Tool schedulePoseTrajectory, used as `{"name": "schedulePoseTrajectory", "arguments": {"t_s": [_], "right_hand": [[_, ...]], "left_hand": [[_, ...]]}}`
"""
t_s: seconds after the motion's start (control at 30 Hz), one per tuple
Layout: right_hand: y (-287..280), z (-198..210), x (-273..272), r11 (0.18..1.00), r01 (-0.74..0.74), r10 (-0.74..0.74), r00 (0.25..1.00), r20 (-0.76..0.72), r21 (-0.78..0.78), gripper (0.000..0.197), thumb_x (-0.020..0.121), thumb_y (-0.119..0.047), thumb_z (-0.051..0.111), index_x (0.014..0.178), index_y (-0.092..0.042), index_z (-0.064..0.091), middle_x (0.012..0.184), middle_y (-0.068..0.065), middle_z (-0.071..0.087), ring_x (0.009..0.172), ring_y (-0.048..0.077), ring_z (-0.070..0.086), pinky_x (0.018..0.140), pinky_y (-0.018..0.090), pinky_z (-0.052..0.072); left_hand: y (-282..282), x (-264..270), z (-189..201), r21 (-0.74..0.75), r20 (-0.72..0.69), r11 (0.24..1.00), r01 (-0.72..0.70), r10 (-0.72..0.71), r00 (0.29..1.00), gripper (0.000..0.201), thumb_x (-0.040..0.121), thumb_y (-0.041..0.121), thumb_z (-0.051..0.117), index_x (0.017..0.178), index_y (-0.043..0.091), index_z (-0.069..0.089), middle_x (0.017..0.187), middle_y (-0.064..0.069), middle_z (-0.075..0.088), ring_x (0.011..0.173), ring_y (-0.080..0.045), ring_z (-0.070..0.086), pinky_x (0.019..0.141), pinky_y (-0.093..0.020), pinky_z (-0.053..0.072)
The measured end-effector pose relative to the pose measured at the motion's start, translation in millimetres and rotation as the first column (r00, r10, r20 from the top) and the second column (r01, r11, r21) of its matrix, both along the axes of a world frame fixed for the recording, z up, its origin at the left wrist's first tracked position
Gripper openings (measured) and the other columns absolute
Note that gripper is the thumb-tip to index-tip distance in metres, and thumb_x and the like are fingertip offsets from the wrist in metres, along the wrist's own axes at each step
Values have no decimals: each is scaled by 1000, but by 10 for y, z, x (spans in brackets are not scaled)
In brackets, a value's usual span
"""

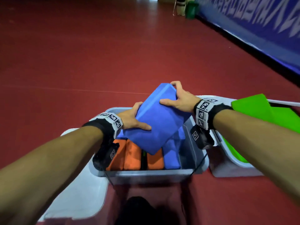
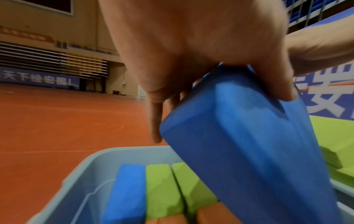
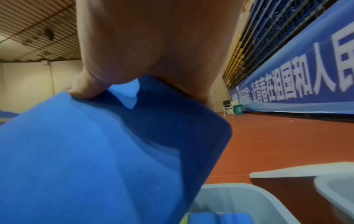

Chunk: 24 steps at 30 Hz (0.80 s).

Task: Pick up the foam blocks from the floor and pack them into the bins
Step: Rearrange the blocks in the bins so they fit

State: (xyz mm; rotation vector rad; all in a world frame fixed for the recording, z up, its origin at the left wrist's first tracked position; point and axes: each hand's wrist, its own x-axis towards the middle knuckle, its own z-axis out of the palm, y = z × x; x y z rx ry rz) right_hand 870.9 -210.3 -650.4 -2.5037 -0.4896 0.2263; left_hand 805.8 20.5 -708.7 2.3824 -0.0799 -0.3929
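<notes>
Both hands hold one blue foam block point(image 1: 156, 118) above the grey bin point(image 1: 198, 168) that stands on the red floor point(image 1: 97, 54). The block is tilted: its far end is raised and its near lower corner points down into the bin, close above the blocks already packed there. I cannot tell whether this corner touches them.

The left hand point(image 1: 132, 118) grasps the left side of the block, with the thumb lying on the top face and the fingers point(image 2: 155, 121) curled under the edge. The right hand point(image 1: 179, 98) grasps the far right corner, thumb on the top face and the other fingers wrapped over the far end. In the right wrist view the thumb presses a small dent in the foam.

Inside the bin, orange blocks point(image 1: 129, 155) stand on edge side by side at the near left, and more blue blocks point(image 1: 172, 155) stand at the right wall. The left wrist view shows also two green blocks point(image 2: 162, 189) and one blue one standing at the far wall of the bin.

A second grey bin point(image 1: 227, 166) stands just beside the first one on the right, and large green foam blocks point(image 1: 253, 109) stick out over its rim. A flat grey lid point(image 1: 78, 192) lies on the floor at the left side of the first bin. A blue banner point(image 1: 259, 30) runs along the far right edge of the floor.
</notes>
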Motion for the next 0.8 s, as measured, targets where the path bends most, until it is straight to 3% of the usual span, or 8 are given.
{"name": "schedulePoseTrajectory", "arguments": {"t_s": [0.1, 0.23, 0.3, 0.37, 0.47, 0.53, 0.63, 0.8], "right_hand": [[-282, -81, -95, 996, 42, -39, 998, -42, 73, 93, 55, -79, 69, 131, -51, 24, 128, 8, 51, 115, 26, 53, 105, 44, 41], [-679, -51, -240, 999, 27, -24, 996, -87, 32, 114, 54, -39, 81, 143, -62, 13, 132, 10, 45, 116, 27, 49, 103, 40, 43], [-837, -28, -286, 1000, 15, -14, 995, -103, 13, 117, 57, -32, 83, 142, -65, 10, 133, 9, 51, 115, 27, 54, 102, 40, 45], [-952, -1, -318, 999, 44, -44, 997, -61, -11, 115, 54, -43, 84, 139, -69, 10, 128, 11, 52, 115, 29, 53, 105, 39, 43], [-1121, 63, -357, 974, 204, -197, 977, 76, -100, 109, 64, -53, 81, 145, -61, 9, 117, 13, 47, 109, 35, 54, 98, 33, 42], [-1203, 44, -390, 930, 325, -301, 941, 156, -169, 105, 68, -57, 77, 146, -59, 6, 119, 13, 42, 108, 37, 55, 96, 36, 42], [-1296, -138, -461, 875, 387, -348, 920, 179, -291, 104, 70, -57, 73, 148, -57, 4, 130, 14, 38, 117, 36, 53, 95, 39, 43], [-1270, -464, -522, 829, 374, -380, 922, 73, -416, 97, 77, -52, 66, 150, -52, 1, 150, 18, 26, 125, 39, 49, 100, 40, 41]], "left_hand": [[-226, 83, -61, -6, -9, 997, 71, -71, 997, 111, 71, 54, 81, 152, 32, 8, 134, 2, 51, 124, -21, 52, 106, -35, 39], [-389, 169, -176, -117, -43, 987, 111, -117, 992, 118, 50, 69, 76, 148, 44, 15, 138, 8, 52, 124, -19, 53, 110, -41, 39], [-482, 203, -230, -164, -41, 979, 121, -129, 991, 112, 50, 65, 78, 145, 46, 22, 134, 9, 56, 122, -18, 55, 109, -42, 40], [-611, 244, -248, -217, -17, 969, 117, -124, 992, 106, 57, 55, 82, 145, 41, 25, 134, 6, 57, 120, -17, 56, 107, -38, 42], [-889, 331, -363, -272, 64, 962, 35, -18, 998, 98, 79, 28, 82, 153, 22, 19, 143, -4, 48, 121, -14, 50, 104, -26, 38], [-1054, 327, -525, -138, 95, 990, -16, 29, 995, 106, 78, 37, 82, 156, 18, 12, 147, -11, 43, 132, -20, 45, 108, -31, 35], [-1252, 252, -904, 94, 25, 993, 72, -75, 997, 122, 66, 61, 79, 157, 17, 11, 149, -24, 38, 138, -34, 38, 112, -36, 32], [-1367, 221, -1204, 363, -105, 905, 222, -197, 975, 96, 82, 60, 68, 156, 33, 13, 160, -24, 8, 149, -35, 7, 118, -39, 13]]}}
